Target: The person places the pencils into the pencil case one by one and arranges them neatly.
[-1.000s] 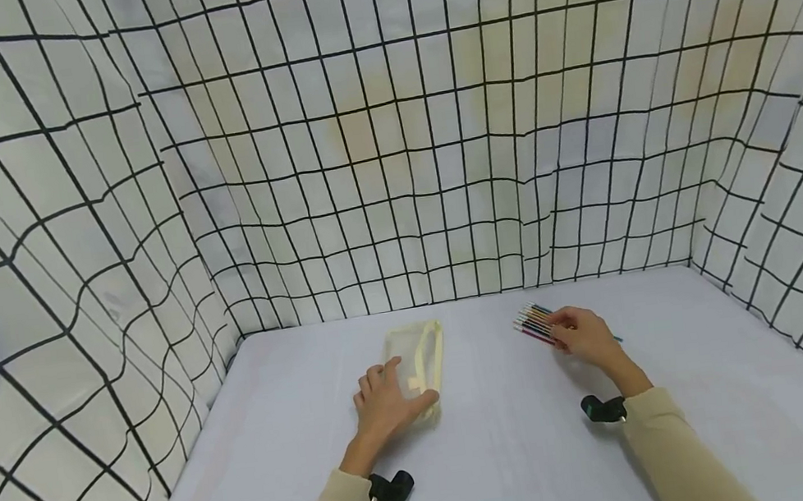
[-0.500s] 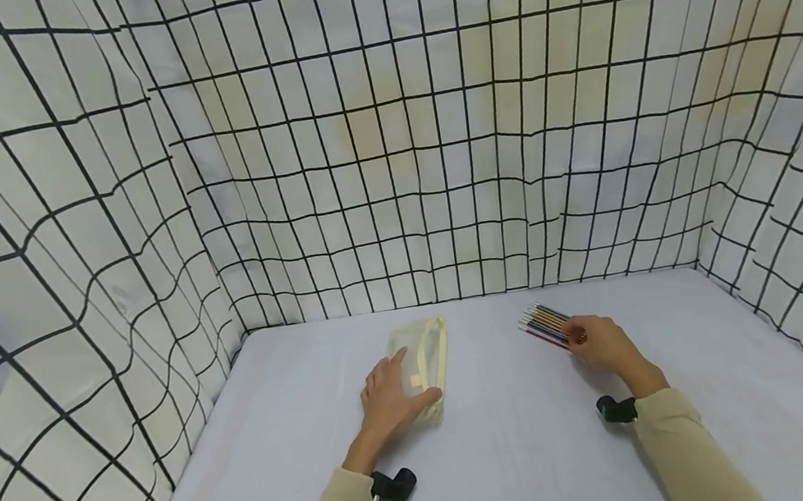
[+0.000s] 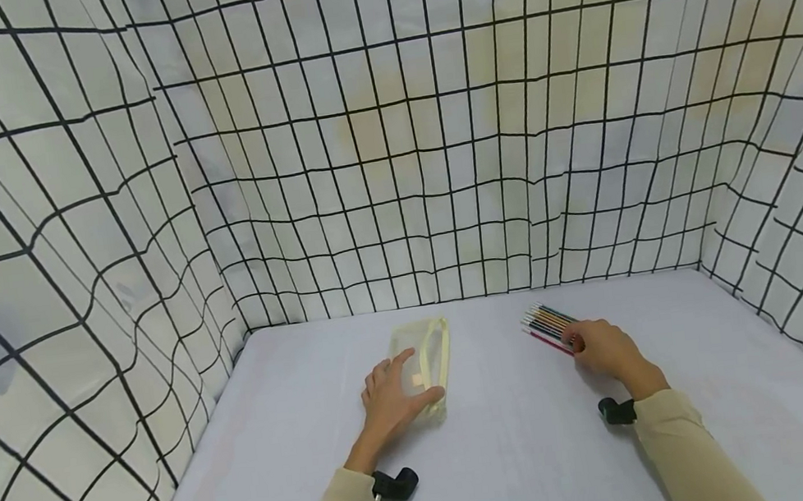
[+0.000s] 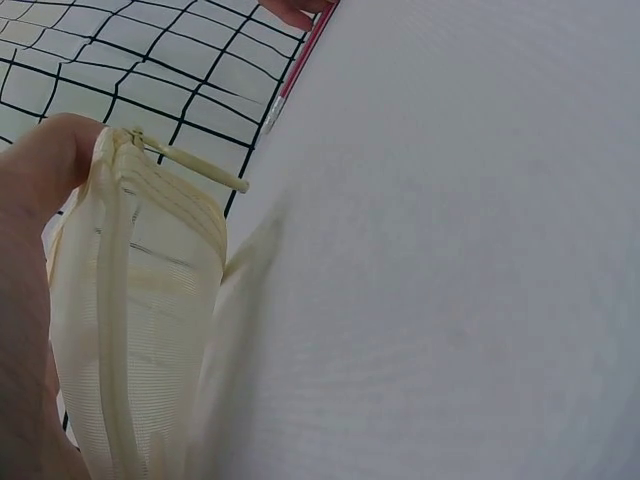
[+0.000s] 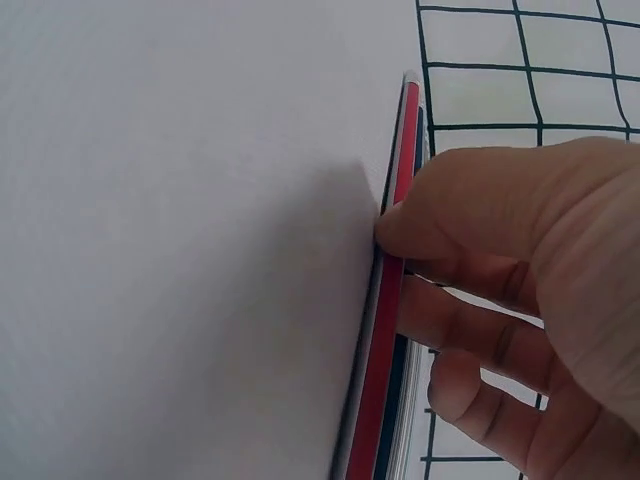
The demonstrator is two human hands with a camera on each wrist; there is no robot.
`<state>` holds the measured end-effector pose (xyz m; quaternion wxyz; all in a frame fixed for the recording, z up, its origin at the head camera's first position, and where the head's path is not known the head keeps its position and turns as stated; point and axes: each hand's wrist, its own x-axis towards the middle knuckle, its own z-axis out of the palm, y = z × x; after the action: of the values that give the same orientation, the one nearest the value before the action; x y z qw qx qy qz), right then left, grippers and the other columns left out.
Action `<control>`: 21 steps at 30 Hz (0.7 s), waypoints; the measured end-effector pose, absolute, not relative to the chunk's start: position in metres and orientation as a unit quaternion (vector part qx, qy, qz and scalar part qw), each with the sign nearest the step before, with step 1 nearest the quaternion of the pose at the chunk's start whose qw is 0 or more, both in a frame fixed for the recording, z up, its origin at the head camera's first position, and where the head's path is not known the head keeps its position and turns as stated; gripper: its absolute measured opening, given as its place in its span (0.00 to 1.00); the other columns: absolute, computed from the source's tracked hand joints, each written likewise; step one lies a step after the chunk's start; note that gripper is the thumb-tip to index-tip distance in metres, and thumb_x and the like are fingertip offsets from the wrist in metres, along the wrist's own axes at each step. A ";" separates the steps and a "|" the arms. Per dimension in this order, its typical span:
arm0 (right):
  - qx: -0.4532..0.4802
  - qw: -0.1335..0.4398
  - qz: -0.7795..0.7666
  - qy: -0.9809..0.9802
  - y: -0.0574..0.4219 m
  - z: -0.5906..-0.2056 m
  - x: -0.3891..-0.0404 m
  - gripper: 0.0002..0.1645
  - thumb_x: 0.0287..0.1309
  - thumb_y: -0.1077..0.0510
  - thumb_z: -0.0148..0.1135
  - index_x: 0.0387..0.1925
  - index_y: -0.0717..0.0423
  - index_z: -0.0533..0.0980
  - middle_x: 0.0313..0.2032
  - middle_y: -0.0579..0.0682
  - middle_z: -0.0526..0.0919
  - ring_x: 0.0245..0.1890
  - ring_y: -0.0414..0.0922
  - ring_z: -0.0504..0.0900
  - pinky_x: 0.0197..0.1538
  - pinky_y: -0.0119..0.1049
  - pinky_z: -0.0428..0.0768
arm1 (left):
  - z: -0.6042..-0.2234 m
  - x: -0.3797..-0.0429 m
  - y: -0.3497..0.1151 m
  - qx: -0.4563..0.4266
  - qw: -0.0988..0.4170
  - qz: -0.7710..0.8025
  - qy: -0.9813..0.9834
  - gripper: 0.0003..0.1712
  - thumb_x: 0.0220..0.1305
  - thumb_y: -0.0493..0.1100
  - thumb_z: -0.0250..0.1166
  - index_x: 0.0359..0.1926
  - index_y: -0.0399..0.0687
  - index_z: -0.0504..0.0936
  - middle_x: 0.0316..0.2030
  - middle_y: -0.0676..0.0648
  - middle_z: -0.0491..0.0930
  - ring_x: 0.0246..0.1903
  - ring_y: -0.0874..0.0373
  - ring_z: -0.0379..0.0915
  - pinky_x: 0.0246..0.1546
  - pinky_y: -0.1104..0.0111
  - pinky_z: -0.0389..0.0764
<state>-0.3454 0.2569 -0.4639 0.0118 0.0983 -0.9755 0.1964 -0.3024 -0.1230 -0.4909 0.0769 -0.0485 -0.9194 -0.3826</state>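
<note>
A cream mesh zip pouch (image 3: 431, 354) lies flat on the white table, its zipper pull (image 4: 200, 165) sticking out in the left wrist view. My left hand (image 3: 389, 405) spreads over the pouch, fingers toward its far left side and thumb across its near right corner. To the right lies a row of several pencils (image 3: 547, 323) with pale ends, side by side and slanting. My right hand (image 3: 606, 351) pinches them near one end, thumb tip against the red pencil (image 5: 375, 380), fingers curled on the other side by a dark blue one. The far ends of the pencils are hidden under this hand.
A white curtain wall with a black grid (image 3: 457, 153) closes off the back and both sides of the white table (image 3: 512, 436). Between the pouch and the pencils lies bare tabletop. Black wrist cameras (image 3: 396, 485) sit at both beige cuffs.
My right hand has slid a little toward the near right along the pencils, and the red pencil now stands slightly apart. The left hand stays on the pouch. The head view has shifted slightly.
</note>
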 end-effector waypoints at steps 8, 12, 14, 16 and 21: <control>0.097 0.013 0.189 -0.977 0.254 -0.463 -0.344 0.17 0.50 0.65 0.67 0.44 0.54 0.83 0.32 0.47 0.82 0.29 0.45 0.75 0.30 0.37 0.71 | -0.492 -0.301 -0.122 -0.050 0.086 -0.386 -0.917 0.52 0.48 0.66 0.73 0.73 0.58 0.69 0.70 0.31 0.61 0.69 0.34 0.53 0.66 0.37 0.53; 0.092 0.012 0.224 -0.970 0.253 -0.464 -0.343 0.16 0.51 0.64 0.67 0.45 0.55 0.83 0.32 0.48 0.82 0.28 0.45 0.76 0.29 0.37 0.73 | -0.494 -0.302 -0.121 -0.042 0.082 -0.391 -0.916 0.51 0.47 0.66 0.74 0.73 0.60 0.69 0.69 0.33 0.61 0.68 0.36 0.53 0.66 0.39 0.54; 0.090 0.012 0.246 -0.965 0.253 -0.464 -0.343 0.16 0.52 0.64 0.67 0.45 0.56 0.82 0.33 0.49 0.82 0.29 0.45 0.76 0.29 0.37 0.73 | -0.494 -0.301 -0.121 -0.039 0.078 -0.393 -0.916 0.51 0.48 0.66 0.74 0.73 0.60 0.69 0.69 0.33 0.61 0.68 0.37 0.52 0.66 0.39 0.54; 0.090 0.012 0.267 -0.959 0.253 -0.463 -0.343 0.16 0.53 0.63 0.67 0.46 0.56 0.82 0.34 0.50 0.82 0.30 0.45 0.76 0.30 0.37 0.73 | -0.493 -0.302 -0.122 -0.037 0.075 -0.391 -0.916 0.51 0.48 0.66 0.75 0.73 0.61 0.69 0.69 0.33 0.61 0.69 0.37 0.52 0.66 0.39 0.54; 0.079 0.000 0.314 -0.946 0.252 -0.459 -0.343 0.19 0.56 0.63 0.66 0.52 0.58 0.81 0.36 0.51 0.81 0.32 0.46 0.76 0.31 0.37 0.74 | -0.493 -0.303 -0.122 -0.036 0.076 -0.388 -0.918 0.51 0.49 0.67 0.75 0.73 0.62 0.69 0.69 0.33 0.62 0.68 0.37 0.53 0.66 0.39 0.55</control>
<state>-0.3425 0.2518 -0.4592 0.0002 0.0793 -0.9461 0.3141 -0.3028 -0.1219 -0.4927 0.0758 -0.0355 -0.9177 -0.3883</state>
